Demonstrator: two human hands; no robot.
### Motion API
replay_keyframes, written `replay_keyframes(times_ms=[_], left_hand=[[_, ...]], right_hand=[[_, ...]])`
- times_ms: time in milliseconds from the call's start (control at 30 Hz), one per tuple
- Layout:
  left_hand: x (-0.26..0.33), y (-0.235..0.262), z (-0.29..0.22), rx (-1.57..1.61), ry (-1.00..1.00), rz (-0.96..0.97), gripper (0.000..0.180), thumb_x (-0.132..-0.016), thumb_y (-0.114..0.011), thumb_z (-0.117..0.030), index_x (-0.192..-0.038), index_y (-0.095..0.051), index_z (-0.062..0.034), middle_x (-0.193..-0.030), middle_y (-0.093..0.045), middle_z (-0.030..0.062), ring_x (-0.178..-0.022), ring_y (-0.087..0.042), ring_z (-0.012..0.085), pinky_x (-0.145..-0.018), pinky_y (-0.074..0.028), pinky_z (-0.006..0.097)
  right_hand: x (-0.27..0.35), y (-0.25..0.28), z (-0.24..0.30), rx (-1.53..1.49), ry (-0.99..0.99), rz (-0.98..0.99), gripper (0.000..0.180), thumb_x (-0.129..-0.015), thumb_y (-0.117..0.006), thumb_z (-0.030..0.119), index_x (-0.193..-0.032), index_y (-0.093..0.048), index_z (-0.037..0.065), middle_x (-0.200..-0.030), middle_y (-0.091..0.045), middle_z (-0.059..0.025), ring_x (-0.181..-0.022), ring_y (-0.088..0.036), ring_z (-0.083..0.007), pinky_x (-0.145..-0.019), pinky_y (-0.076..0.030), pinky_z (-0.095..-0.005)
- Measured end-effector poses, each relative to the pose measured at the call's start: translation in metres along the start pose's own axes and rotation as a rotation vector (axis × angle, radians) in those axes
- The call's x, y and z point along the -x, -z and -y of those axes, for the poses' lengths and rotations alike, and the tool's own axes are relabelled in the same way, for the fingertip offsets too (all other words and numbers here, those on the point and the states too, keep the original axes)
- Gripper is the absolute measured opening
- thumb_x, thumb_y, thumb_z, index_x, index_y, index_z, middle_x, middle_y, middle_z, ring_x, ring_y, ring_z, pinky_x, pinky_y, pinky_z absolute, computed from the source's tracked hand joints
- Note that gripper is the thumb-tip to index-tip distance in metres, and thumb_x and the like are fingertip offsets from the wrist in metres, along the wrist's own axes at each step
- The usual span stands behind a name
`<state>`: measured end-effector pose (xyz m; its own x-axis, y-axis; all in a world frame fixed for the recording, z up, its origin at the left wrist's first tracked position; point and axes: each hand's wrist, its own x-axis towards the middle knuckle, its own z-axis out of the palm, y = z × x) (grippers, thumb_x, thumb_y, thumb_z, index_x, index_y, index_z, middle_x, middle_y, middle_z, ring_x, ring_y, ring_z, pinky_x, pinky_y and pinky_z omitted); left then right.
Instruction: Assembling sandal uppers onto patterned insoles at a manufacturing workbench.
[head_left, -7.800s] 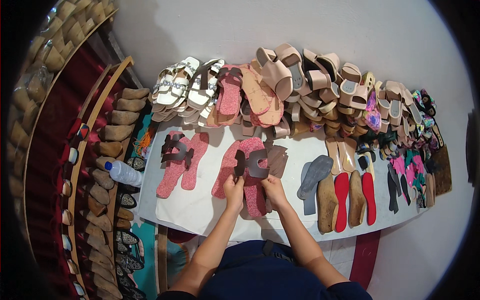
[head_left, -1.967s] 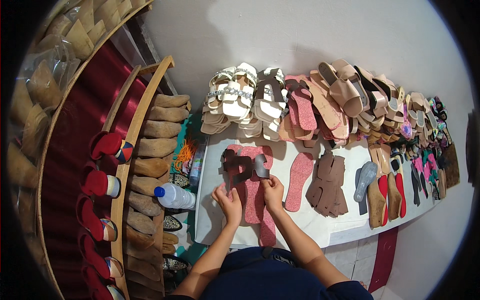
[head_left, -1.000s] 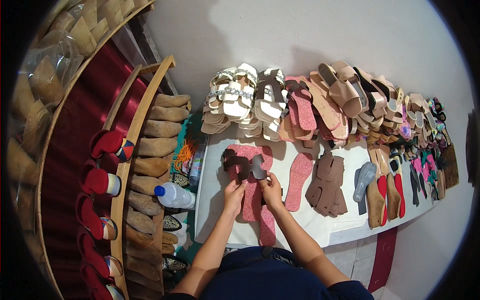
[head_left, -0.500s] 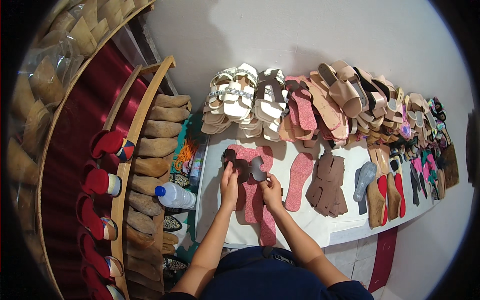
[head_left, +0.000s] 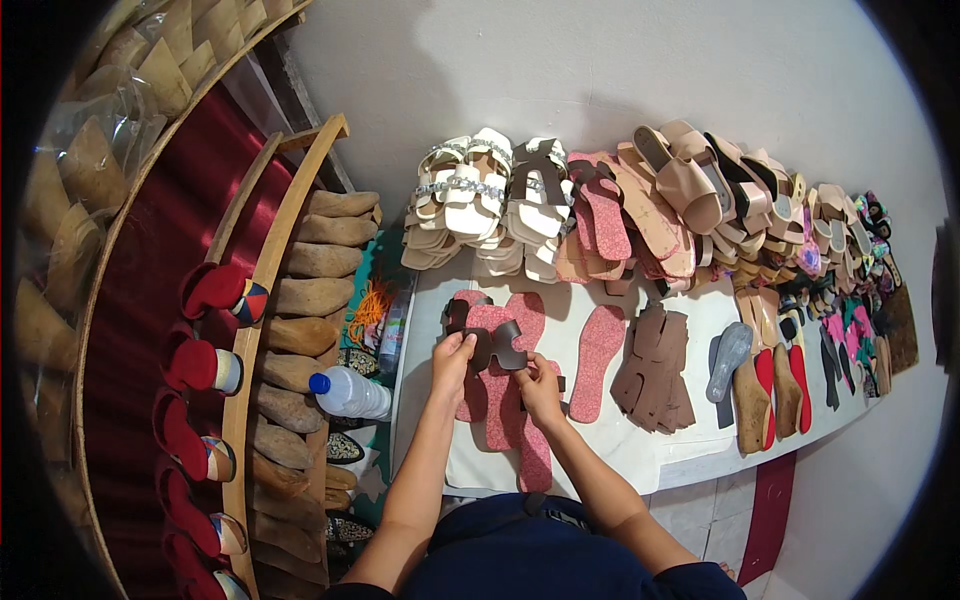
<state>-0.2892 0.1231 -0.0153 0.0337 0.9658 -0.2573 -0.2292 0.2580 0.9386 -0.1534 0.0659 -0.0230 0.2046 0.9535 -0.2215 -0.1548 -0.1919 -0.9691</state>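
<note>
Between my two hands is a dark brown sandal upper [head_left: 497, 347], a flat cut piece with curved, notched edges. My left hand [head_left: 453, 362] pinches its left end, thumb on top. The fingers of my right hand [head_left: 541, 392] are closed on its lower right edge. Beneath it, several pink speckled insoles [head_left: 503, 425] lie overlapping on the white table, some with dark straps at their edges. Another pink insole [head_left: 598, 363] rests alone to the right of my right hand. Beyond that lies a fanned stack of brown cut uppers [head_left: 655, 370].
White sandals [head_left: 478, 195] and beige sandals [head_left: 695, 190] are piled along the wall. Wooden shoe lasts [head_left: 752, 405] and a grey sole-shaped piece [head_left: 731, 363] lie at the right. At the left stand a blue-capped bottle [head_left: 352, 392] and a wooden rack [head_left: 262, 270] with red shoes.
Both hands have brought the brown upper slightly down toward me and turned it a little. More of the pink insoles behind it now shows.
</note>
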Motion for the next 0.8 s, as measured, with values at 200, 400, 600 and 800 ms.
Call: replay_keyframes(times_ms=[200, 400, 600, 800], left_hand=[[0.005, -0.012, -0.01, 0.104, -0.019, -0.013, 0.006, -0.079, -0.054, -0.011, -0.079, -0.054, -0.0055, -0.069, -0.048, -0.0048, -0.062, -0.039, 0.0044, -0.059, -0.031, 0.019], [0.012, -0.014, -0.02, 0.124, 0.02, 0.104, 0.006, -0.078, -0.055, -0.013, -0.077, -0.055, -0.0062, -0.068, -0.048, -0.0048, -0.061, -0.038, 0.0043, -0.058, -0.031, 0.019], [0.01, -0.003, -0.01, 0.224, 0.061, 0.024, 0.006, -0.078, -0.056, -0.012, -0.08, -0.057, -0.0063, -0.073, -0.057, -0.0006, -0.064, -0.051, 0.0062, -0.059, -0.04, 0.019], [0.006, 0.0, 0.003, 0.242, 0.089, 0.016, 0.008, -0.079, -0.055, -0.013, -0.083, -0.057, -0.006, -0.076, -0.058, 0.0003, -0.068, -0.054, 0.0082, -0.064, -0.043, 0.021]], right_hand=[[0.001, 0.0, -0.006, -0.015, 0.028, -0.012, 0.017, -0.08, -0.05, 0.006, -0.098, -0.048, 0.005, -0.067, -0.051, 0.0027, -0.054, -0.039, -0.0019, -0.046, -0.027, -0.0167], [-0.002, 0.006, -0.007, -0.045, 0.005, 0.045, 0.016, -0.08, -0.049, 0.003, -0.096, -0.048, 0.002, -0.081, -0.055, -0.0035, -0.073, -0.051, -0.0073, -0.062, -0.039, -0.0185], [0.008, -0.008, 0.0, -0.099, 0.002, 0.063, 0.017, -0.079, -0.05, 0.003, -0.095, -0.049, 0.006, -0.064, -0.048, 0.0043, -0.053, -0.039, -0.0028, -0.046, -0.028, -0.0168], [0.007, -0.009, -0.006, -0.146, 0.017, 0.04, 0.015, -0.079, -0.05, 0.003, -0.094, -0.049, 0.005, -0.063, -0.046, 0.0051, -0.053, -0.038, -0.0019, -0.046, -0.028, -0.0158]])
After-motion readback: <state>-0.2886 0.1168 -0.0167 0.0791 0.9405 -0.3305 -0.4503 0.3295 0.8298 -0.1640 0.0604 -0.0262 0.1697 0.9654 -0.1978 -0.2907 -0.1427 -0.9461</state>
